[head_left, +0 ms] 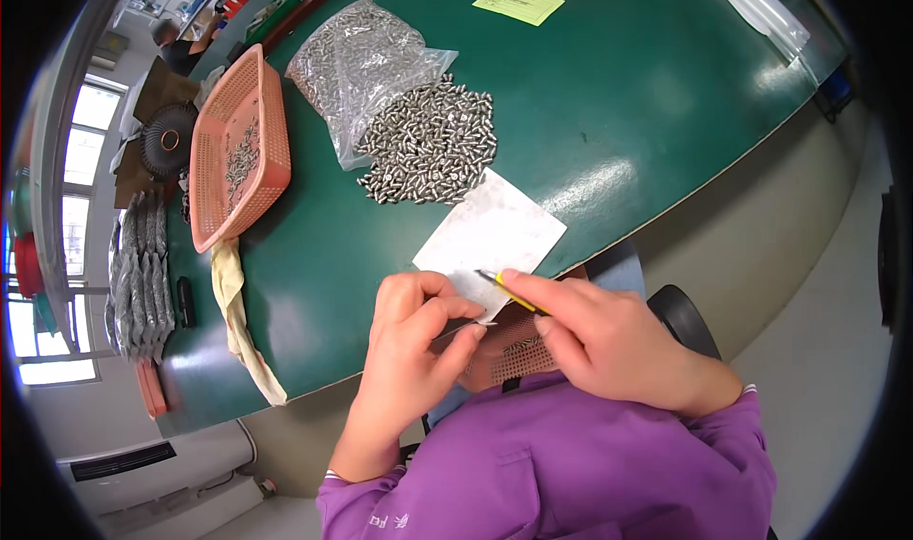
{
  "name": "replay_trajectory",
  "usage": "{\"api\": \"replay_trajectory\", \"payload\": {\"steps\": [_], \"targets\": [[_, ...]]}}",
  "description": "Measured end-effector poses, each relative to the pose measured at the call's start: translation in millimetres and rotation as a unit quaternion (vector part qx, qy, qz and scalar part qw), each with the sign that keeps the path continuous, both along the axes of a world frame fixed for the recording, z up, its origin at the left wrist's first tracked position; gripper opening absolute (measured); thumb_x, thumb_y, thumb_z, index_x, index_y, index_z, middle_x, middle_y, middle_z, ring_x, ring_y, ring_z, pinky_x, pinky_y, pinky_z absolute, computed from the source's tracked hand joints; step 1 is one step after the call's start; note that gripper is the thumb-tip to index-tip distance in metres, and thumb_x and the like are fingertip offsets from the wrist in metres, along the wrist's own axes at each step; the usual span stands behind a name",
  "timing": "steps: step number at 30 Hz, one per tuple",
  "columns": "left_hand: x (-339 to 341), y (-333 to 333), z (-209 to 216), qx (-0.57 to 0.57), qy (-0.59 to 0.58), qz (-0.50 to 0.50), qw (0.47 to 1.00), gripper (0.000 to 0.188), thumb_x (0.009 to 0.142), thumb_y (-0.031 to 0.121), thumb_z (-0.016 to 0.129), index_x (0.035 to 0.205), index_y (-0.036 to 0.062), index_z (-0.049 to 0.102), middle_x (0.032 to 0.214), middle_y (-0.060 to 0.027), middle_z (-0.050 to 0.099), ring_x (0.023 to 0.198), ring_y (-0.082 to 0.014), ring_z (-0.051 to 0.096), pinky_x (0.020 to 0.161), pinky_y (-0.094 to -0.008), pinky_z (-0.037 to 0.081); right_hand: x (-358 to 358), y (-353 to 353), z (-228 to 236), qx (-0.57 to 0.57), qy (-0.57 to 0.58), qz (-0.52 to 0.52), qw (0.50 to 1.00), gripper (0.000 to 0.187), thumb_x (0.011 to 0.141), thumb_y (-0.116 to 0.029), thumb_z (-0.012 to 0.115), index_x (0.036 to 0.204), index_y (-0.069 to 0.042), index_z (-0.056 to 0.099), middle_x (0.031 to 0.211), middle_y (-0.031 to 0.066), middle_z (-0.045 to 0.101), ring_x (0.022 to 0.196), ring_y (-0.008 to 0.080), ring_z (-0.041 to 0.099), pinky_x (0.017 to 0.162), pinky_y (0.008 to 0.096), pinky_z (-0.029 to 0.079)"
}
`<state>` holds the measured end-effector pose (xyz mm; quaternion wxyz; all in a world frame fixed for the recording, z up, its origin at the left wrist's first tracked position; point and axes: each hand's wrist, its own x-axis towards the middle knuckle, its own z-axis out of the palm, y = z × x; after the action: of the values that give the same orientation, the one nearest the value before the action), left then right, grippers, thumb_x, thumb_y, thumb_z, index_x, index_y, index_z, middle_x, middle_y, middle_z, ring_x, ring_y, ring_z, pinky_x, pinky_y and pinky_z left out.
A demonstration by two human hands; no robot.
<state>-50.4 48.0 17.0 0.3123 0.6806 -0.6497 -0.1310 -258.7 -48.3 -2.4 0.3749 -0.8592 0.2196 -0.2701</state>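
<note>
In my right hand (618, 340) is a slim yellow and black utility knife (518, 297), its dark tip angled toward the left over a white sheet of paper (499, 226). My left hand (404, 354) is closed in a pinch on a small metal piece (488, 323), close to the sheet's near corner. Its exact shape is mostly covered by the fingers. Just beyond the paper lies a heap of small pointed metal parts (433, 145). They spill from a clear plastic bag (366, 59) full of the same parts. A pink basket (485, 367) with some parts inside sits below my hands.
On the green table (647, 93), a pink perforated basket (276, 150) holds scattered parts at the left. A pale cloth strip (233, 302) hangs toward the near edge. Filled bags (143, 274) stand at far left. A yellow note (518, 2) lies at the back. A person (181, 50) is in the distance.
</note>
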Motion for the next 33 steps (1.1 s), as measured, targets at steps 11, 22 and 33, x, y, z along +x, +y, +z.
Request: {"api": "replay_trajectory", "payload": {"steps": [11,22,33], "targets": [[26.4,-73.0,-9.9,-0.076,-0.167,0.051,0.982,0.017,0.078,0.003,0.075,0.094,0.0051,0.070,0.094,-0.0079,0.064,0.093,-0.0305,0.060,0.082,-0.0405,0.050,-6.1,-5.2,-3.5,0.015,-0.027,-0.019,0.999,0.050,0.089,-0.001,0.061,0.138,-0.008,0.057,0.101,0.0147,0.069,0.079,0.0294,0.069,0.066,0.0397,0.057],[16.2,-44.9,4.6,-0.048,0.036,0.076,0.995,0.010,0.085,-0.002,0.066,0.092,0.0023,0.061,0.091,-0.0098,0.063,0.084,-0.0269,0.060,0.075,-0.0363,0.050,-9.0,-3.3,-4.2,0.014,-0.008,-0.017,1.000,0.051,0.089,-0.003,0.062,0.139,-0.010,0.057,0.093,0.0120,0.067,0.073,0.0291,0.067,0.063,0.0391,0.057],[9.9,-4.0,-27.0,-0.070,0.157,0.149,0.974,0.016,0.082,-0.003,0.077,0.095,0.0015,0.068,0.098,-0.0092,0.070,0.086,-0.0195,0.067,0.075,-0.0298,0.055,1.1,-0.7,1.1,-0.010,0.022,-0.016,1.000,0.050,0.087,0.001,0.063,0.136,-0.008,0.061,0.091,0.0116,0.068,0.073,0.0267,0.067,0.061,0.0371,0.055]]}}
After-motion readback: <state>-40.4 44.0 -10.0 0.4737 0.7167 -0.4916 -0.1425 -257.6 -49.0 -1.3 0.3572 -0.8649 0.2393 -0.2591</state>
